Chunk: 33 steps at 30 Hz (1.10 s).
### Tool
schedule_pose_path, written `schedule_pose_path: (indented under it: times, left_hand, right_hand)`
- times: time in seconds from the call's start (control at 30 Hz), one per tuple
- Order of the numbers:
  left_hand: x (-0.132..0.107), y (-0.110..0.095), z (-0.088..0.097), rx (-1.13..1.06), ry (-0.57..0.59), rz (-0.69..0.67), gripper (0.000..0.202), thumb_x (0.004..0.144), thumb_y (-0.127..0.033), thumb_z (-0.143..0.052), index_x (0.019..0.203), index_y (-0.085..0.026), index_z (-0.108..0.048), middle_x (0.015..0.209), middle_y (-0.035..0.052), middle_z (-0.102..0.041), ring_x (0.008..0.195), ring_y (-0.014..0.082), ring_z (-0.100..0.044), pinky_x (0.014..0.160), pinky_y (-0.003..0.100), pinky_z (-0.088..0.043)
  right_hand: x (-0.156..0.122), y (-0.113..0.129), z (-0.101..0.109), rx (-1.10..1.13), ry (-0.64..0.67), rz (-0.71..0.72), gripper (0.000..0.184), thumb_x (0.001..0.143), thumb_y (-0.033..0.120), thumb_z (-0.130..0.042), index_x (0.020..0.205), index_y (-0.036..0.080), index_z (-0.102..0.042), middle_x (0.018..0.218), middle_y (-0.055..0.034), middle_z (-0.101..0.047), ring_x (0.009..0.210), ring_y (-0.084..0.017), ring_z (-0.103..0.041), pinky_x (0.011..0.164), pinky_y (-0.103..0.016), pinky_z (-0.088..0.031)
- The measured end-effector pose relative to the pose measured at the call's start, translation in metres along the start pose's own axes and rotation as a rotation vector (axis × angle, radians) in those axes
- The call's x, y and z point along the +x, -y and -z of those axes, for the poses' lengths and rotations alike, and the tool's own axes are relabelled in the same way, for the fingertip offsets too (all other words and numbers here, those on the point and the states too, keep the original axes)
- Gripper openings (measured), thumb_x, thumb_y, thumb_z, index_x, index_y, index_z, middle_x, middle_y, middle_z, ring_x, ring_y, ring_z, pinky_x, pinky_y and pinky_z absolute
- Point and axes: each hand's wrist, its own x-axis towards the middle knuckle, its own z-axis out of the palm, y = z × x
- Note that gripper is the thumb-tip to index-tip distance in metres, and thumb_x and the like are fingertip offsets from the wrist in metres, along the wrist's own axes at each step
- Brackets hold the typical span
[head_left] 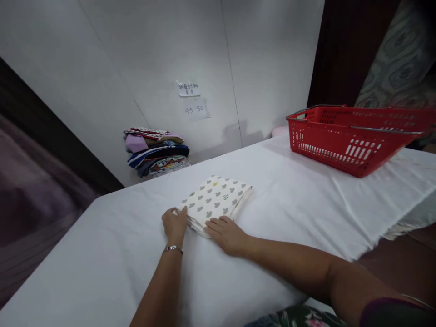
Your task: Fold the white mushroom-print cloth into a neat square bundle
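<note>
Hands are set on one folded cloth [218,199] at the centre of the surface [102,254]: left hand [175,225] clenched on its 8 o'clock corner, right hand [226,235] laid flat, released, at 6 o'clock. One red basket [354,136] is seen at 2 o'clock.

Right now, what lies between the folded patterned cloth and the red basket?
Only bare white sheet; nothing stands between the folded cloth and the red basket, as the head view shows.

Dim, soft light; blurred, warped edges.

Folded white cloth [216,198], grey motifs, flat on table
</note>
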Motion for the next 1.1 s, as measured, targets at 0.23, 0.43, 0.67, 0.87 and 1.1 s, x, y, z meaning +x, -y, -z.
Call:
schedule_pose_path:
  times: [0.23, 0.43, 0.67, 0.87, 1.1]
  left_hand:
    - [-0.077, -0.035, 0.001, -0.071, 0.204, -0.708, 0.029, 0.085, -0.037, -0.045, 0.104, -0.019, -0.057, 0.121, 0.0090, -0.054, 0.116, 0.0211, -0.047, 0.101, 0.037, -0.035]
    - [-0.110, -0.053, -0.008, 0.193, 0.288, -0.826, 0.049, 0.078, -0.038, -0.057, 0.123, -0.021, -0.047, 0.131, 0.0100, -0.047, 0.122, 0.0256, -0.039, 0.102, 0.041, -0.029]
    - [-0.100, -0.067, -0.018, 0.390, 0.380, -0.785, 0.024, 0.088, -0.026, -0.041, 0.106, -0.021, -0.057, 0.106, 0.0076, -0.061, 0.101, 0.0206, -0.052, 0.086, 0.033, -0.038]
    - [-0.097, -0.068, -0.017, 0.485, 0.382, -0.731, 0.024, 0.091, -0.026, -0.035, 0.097, -0.020, -0.058, 0.096, 0.0061, -0.062, 0.095, 0.0194, -0.053, 0.081, 0.031, -0.038]
    - [-0.105, -0.080, -0.024, 0.537, 0.318, -0.804, 0.030, 0.086, -0.029, -0.047, 0.114, -0.020, -0.049, 0.107, 0.0081, -0.057, 0.094, 0.0218, -0.052, 0.077, 0.033, -0.039]
  right_hand:
    - [-0.010, -0.014, 0.021, 0.414, -0.064, 0.027, 0.022, 0.079, 0.013, -0.047, 0.094, 0.021, -0.062, 0.104, -0.0047, -0.065, 0.105, -0.017, -0.053, 0.095, -0.036, -0.036]
    - [-0.035, -0.065, 0.030, 0.983, -0.534, -0.797, 0.020, 0.071, 0.008, -0.046, 0.076, 0.018, -0.062, 0.085, -0.0032, -0.068, 0.085, -0.016, -0.062, 0.081, -0.031, -0.048]
    - [-0.038, -0.082, 0.038, 1.539, -0.628, -1.193, 0.016, 0.072, 0.007, -0.060, 0.085, 0.014, -0.055, 0.083, -0.0082, -0.066, 0.065, -0.014, -0.064, 0.060, -0.028, -0.054]
    - [-0.038, -0.087, 0.040, 1.663, -0.527, -1.200, 0.021, 0.075, 0.004, -0.059, 0.093, 0.011, -0.051, 0.080, -0.0096, -0.066, 0.066, -0.017, -0.067, 0.057, -0.028, -0.056]
    - [-0.032, -0.094, 0.040, 1.675, -0.457, -1.211, 0.017, 0.078, 0.002, -0.053, 0.091, 0.010, -0.050, 0.075, -0.0093, -0.066, 0.062, -0.018, -0.067, 0.057, -0.030, -0.057]
